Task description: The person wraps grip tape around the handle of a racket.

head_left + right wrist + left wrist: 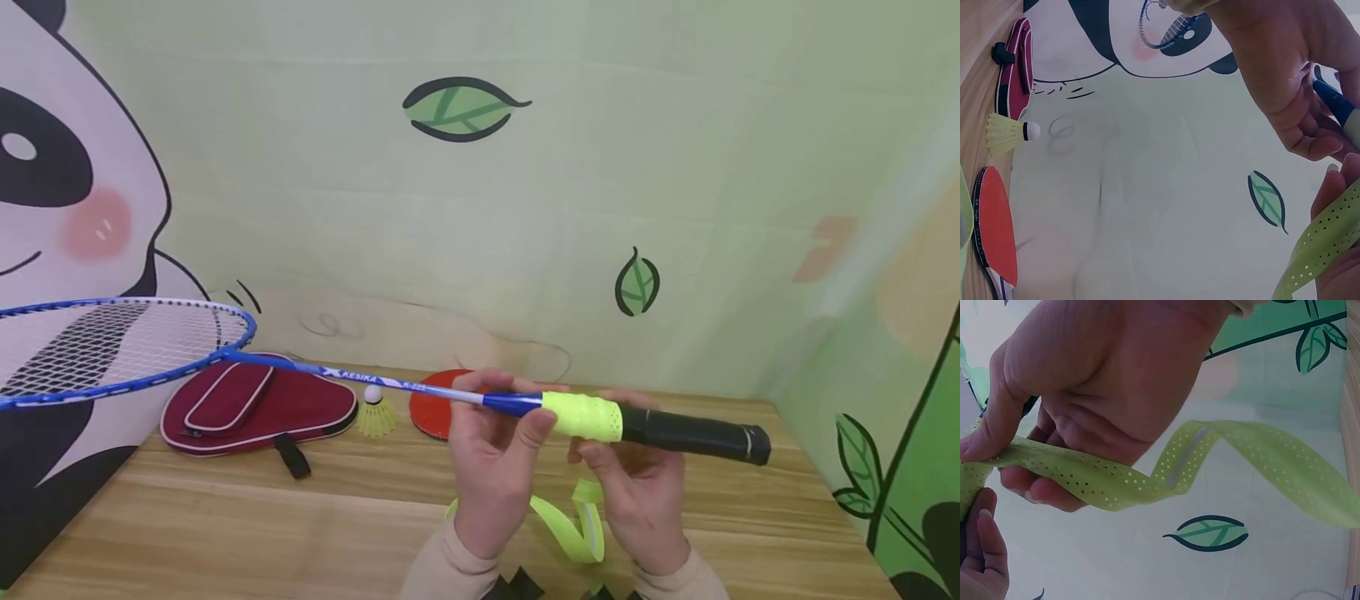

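Holding one racket (405, 385), one yellow tape (582, 417): two hands (491, 471) (647, 500).

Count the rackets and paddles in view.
2: a blue badminton racket, held in the left hand, and a red table tennis paddle, on the wooden table behind that hand. The maroon paddle case may hide another.

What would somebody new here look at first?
Probably the long blue badminton racket, held by two hands in front of the wall hanging. The bright yellow wrap on its handle almost shouts, and a loose strip of that colour hangs below it. Next could be the big cartoon panda at the head view's left edge.
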A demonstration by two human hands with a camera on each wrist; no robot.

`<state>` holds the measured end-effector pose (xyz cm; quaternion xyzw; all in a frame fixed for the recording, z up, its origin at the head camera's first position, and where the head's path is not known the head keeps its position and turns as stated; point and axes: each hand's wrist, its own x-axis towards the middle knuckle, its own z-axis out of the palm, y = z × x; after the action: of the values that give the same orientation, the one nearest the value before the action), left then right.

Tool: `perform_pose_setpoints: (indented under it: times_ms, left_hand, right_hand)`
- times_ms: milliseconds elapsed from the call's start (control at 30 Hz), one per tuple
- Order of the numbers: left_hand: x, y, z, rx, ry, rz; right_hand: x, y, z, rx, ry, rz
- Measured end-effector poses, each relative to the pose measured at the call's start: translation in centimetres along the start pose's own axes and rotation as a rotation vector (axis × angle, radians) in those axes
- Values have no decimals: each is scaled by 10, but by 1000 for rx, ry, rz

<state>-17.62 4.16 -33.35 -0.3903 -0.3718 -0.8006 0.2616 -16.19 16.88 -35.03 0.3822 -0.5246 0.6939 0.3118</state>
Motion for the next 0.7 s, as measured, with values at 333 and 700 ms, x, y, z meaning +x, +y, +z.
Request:
perform_pose_setpoints:
  times_ms: [333,700]
  left_hand:
    - [-1,-1,-1,34,61,-31]
    - [3,1,3,-123,-67,-38]
  right_hand:
    - [1,-3,2,-30,16,-1]
    - [-1,-3,5,-38,46,9]
